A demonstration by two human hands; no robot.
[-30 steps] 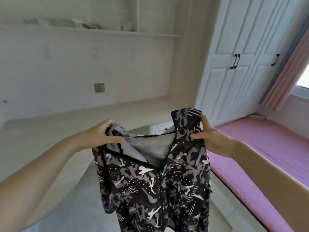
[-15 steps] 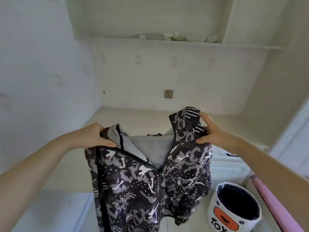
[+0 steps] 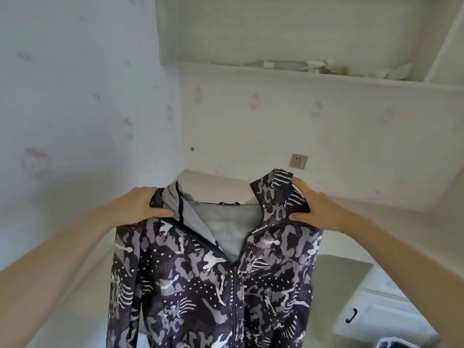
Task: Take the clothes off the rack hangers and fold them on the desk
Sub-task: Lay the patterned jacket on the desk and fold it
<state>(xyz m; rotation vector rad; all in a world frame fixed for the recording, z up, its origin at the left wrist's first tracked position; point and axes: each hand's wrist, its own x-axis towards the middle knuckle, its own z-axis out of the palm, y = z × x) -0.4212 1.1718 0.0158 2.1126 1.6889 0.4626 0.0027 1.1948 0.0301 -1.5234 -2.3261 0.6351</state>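
The jacket [image 3: 213,285] has a black, grey and white camouflage pattern; its lining [image 3: 226,227] is grey mesh.

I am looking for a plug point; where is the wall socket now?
In the head view the wall socket is on the back wall, just above the far edge of the desk, a little up and right of the jacket collar.
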